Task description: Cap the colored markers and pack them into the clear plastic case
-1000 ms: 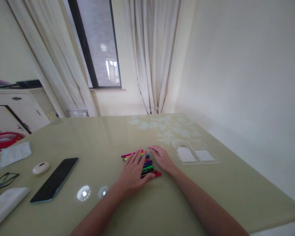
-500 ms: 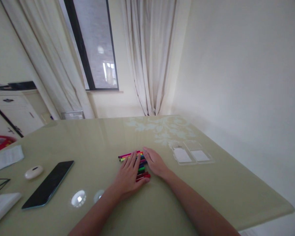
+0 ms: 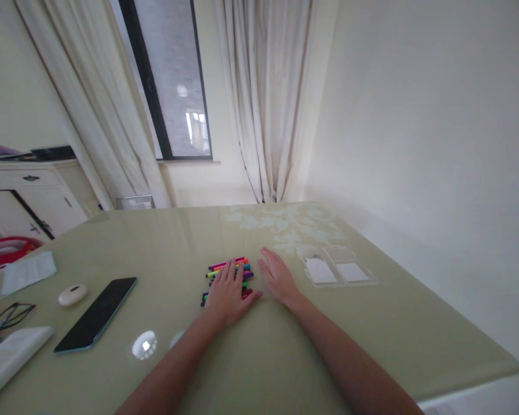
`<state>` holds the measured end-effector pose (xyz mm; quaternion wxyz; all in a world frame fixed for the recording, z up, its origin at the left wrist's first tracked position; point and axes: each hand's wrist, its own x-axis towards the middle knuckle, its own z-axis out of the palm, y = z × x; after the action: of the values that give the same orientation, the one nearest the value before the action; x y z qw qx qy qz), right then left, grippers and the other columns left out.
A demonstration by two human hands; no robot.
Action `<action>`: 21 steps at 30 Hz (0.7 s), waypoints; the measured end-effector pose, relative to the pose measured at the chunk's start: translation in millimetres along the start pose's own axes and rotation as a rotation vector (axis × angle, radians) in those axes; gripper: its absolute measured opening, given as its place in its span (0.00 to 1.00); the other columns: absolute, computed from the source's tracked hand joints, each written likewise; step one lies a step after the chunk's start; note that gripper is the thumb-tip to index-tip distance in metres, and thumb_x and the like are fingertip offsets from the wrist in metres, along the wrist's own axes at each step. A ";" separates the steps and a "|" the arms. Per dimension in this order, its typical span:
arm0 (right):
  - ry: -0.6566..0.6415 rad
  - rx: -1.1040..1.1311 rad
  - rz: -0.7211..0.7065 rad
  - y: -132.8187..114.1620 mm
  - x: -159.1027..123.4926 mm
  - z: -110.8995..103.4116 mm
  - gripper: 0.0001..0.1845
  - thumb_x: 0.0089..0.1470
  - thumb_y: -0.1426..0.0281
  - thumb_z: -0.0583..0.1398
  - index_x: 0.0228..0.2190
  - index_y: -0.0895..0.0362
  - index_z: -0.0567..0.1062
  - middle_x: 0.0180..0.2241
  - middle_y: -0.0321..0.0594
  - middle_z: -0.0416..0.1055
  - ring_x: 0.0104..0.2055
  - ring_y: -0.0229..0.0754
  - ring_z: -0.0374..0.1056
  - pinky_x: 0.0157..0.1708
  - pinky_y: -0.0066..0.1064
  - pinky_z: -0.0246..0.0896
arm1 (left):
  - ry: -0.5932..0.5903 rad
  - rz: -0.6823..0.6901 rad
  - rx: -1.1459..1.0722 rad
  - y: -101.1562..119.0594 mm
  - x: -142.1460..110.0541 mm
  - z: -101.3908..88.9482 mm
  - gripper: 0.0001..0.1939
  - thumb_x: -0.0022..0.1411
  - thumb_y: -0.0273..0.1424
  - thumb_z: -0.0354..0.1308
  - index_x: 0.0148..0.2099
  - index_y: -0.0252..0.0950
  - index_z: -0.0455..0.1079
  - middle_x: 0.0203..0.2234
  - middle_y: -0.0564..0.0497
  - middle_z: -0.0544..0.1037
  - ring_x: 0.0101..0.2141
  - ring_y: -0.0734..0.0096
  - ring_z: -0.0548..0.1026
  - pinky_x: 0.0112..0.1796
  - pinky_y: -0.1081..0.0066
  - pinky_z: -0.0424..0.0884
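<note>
A single head-worn camera is looking forward and down over the table (image 3: 285, 357), tilted off level. It is sitting close above both forearms, with the left hand (image 3: 227, 297) and right hand (image 3: 278, 279) lying mid-frame. Beyond the hands it is taking in the window (image 3: 173, 80), and right of them the wall (image 3: 436, 144).

This is a room in a home. Long cream curtains (image 3: 259, 98) hang beside a dark-framed window (image 3: 173, 80), and a white cabinet (image 3: 30, 193) with drawers stands against the wall past the bench's far left corner. The bench (image 3: 328, 346) wears an olive cloth with a pale floral print, and a phone (image 3: 96, 314) and glasses (image 3: 4, 320) lie near its left edge.
</note>
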<state>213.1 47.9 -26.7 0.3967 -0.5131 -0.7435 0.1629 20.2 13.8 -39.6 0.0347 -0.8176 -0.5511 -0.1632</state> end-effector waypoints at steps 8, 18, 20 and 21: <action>0.253 -0.640 0.397 35.9 10.4 -97.5 0.21 0.66 0.67 0.53 0.54 0.63 0.74 0.55 0.61 0.73 0.57 0.63 0.69 0.56 0.51 0.61 | 0.023 -0.047 0.039 -21.9 1.6 -0.6 0.46 0.67 0.61 0.46 0.71 0.28 0.59 0.68 0.30 0.63 0.69 0.41 0.58 0.66 0.47 0.56; 0.018 -0.659 0.635 63.4 4.1 -117.0 0.14 0.63 0.72 0.56 0.47 0.59 0.77 0.48 0.55 0.76 0.51 0.53 0.73 0.45 0.37 0.65 | 0.034 -0.140 0.081 -55.8 6.1 -3.2 0.45 0.67 0.59 0.50 0.70 0.26 0.60 0.68 0.27 0.62 0.69 0.38 0.58 0.66 0.46 0.56; -0.019 -0.615 0.544 57.9 6.5 -102.1 0.13 0.63 0.71 0.57 0.47 0.58 0.78 0.47 0.52 0.77 0.50 0.50 0.73 0.46 0.35 0.64 | 0.044 -0.140 0.072 -58.5 4.7 -3.9 0.45 0.67 0.59 0.50 0.70 0.26 0.60 0.68 0.27 0.62 0.68 0.38 0.59 0.65 0.45 0.57; -0.041 -0.589 0.495 54.0 7.3 -93.9 0.13 0.64 0.71 0.58 0.47 0.58 0.78 0.46 0.51 0.77 0.49 0.48 0.74 0.47 0.34 0.64 | 0.041 -0.141 0.070 -59.2 3.9 -4.3 0.45 0.67 0.59 0.50 0.70 0.25 0.60 0.68 0.26 0.62 0.68 0.37 0.59 0.65 0.45 0.57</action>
<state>317.3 61.6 0.7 0.1662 -0.7658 -0.6197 0.0433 -33.5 39.4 -41.6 0.0631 -0.7716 -0.6118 -0.1623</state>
